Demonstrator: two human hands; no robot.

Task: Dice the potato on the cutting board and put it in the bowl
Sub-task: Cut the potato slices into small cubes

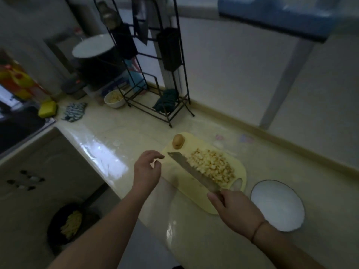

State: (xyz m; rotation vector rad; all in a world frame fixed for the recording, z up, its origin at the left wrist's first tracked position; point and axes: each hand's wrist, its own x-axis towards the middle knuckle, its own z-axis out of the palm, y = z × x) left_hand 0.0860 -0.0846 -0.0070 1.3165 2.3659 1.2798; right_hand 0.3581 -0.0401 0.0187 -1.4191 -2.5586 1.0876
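A pale yellow plastic cutting board (174, 186) with rounded corners lies just right of the frame's centre on a glossy cream countertop (108, 136). A heap of diced yellow potato pieces (210, 167) covers the board's right half. At the board's upper left corner sits an uncut piece of brown-skinned potato (178, 141), apart from the heap.

The right hand (235, 210), in the lower right of the frame, grips the handle of a broad steel cleaver (191, 172), fingers curled round it. The blade runs diagonally up and left across the board, its edge against the left side of the diced heap. A thin band circles the right wrist.

The left hand (147, 169), just left of the board, hovers with its fingers loosely bent and parted, holding nothing; its fingertips are near the cleaver's tip but not touching it.

A shallow white round dish with a dark rim (277, 205) sits just right of the board at lower right. A small white bowl (114, 99) holding pale yellow pieces stands well apart in the upper left centre, beside a black wire rack (155, 74). Left of that bowl lie a blue-and-white patterned cloth (74, 111) and a yellow sponge (47, 109). A dark green bundle (167, 100) rests on the rack's base. At lower left, below the counter, a dark bin (71, 224) holds yellowish scraps.
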